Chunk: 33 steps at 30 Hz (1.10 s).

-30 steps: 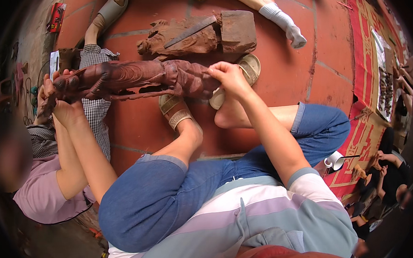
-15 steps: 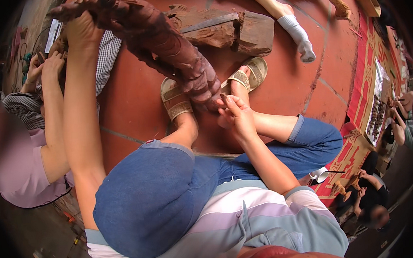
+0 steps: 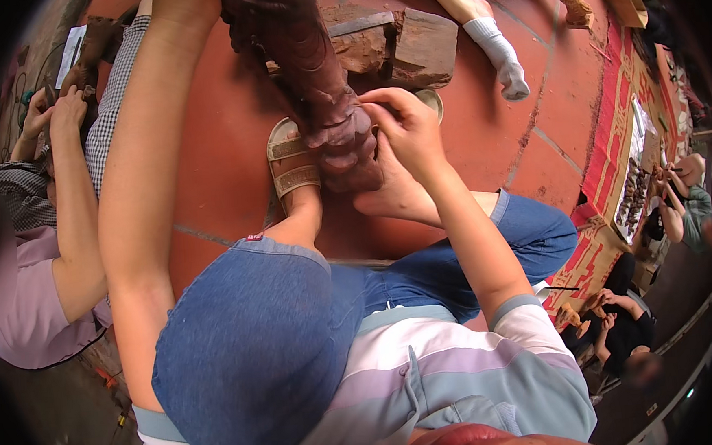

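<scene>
A dark reddish-brown wood carving (image 3: 305, 62) slants from the top edge down to its rounded lower end between my feet. My left hand (image 3: 186, 8) holds it at the upper part; the top edge cuts the hand off and its fingers are hidden. My right hand (image 3: 406, 130) is closed in a pinch against the right side of the carving, just above the lumpy lower end. Whatever small thing those fingers hold is hidden; half a second ago a little dark scrap showed between them.
Behind the carving lie rough wood blocks (image 3: 423, 47) on the red tiled floor (image 3: 229, 140). A sandal (image 3: 293, 161) is on my left foot. Another person's socked foot (image 3: 497, 55) rests at the upper right. At left a person in a lilac shirt (image 3: 29, 283) works close by. A red patterned mat (image 3: 612, 141) runs along the right.
The carving has swung more upright, its upper part moving right with my left hand. My right hand has moved up from the carving's lower tip and now presses against its side.
</scene>
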{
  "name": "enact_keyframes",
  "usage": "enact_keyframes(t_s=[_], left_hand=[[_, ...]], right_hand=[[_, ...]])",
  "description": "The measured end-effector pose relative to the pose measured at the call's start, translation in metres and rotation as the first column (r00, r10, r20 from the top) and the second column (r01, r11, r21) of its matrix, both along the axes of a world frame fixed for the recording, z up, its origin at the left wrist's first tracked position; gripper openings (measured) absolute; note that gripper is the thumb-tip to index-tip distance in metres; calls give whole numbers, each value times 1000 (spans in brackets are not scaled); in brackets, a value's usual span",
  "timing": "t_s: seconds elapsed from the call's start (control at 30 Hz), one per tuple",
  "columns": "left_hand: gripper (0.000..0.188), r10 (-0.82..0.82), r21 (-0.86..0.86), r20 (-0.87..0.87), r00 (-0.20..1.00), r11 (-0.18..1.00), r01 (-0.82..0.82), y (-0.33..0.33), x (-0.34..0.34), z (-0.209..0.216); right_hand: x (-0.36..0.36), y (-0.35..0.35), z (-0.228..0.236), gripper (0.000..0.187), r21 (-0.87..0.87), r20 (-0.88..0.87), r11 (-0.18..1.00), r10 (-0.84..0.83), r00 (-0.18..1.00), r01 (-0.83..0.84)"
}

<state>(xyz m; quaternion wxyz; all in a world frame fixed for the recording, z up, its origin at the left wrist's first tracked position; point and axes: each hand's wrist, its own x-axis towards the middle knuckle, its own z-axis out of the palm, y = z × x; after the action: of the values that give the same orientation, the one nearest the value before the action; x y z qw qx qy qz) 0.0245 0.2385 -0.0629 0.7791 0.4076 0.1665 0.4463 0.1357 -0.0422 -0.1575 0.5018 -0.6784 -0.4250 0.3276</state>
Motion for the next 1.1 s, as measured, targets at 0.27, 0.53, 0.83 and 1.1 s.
enact_keyframes(t_s=[0.27, 0.53, 0.83, 1.1], left_hand=[[29, 145, 98, 13, 989, 984, -146, -10, 16, -5], [31, -3, 26, 17, 1000, 1000, 2, 7, 11, -7], [32, 106, 62, -93, 990, 993, -100, 6, 9, -9], [33, 257, 98, -76, 964, 964, -249, -23, 21, -5]], right_hand=[[21, -6, -22, 8, -153, 231, 986, 104, 967, -70], [24, -4, -33, 9, -389, -93, 920, -80, 992, 38], [6, 18, -27, 17, -270, -235, 948, 106, 966, -170], [60, 0, -58, 8, -383, -77, 924, -29, 997, -3]])
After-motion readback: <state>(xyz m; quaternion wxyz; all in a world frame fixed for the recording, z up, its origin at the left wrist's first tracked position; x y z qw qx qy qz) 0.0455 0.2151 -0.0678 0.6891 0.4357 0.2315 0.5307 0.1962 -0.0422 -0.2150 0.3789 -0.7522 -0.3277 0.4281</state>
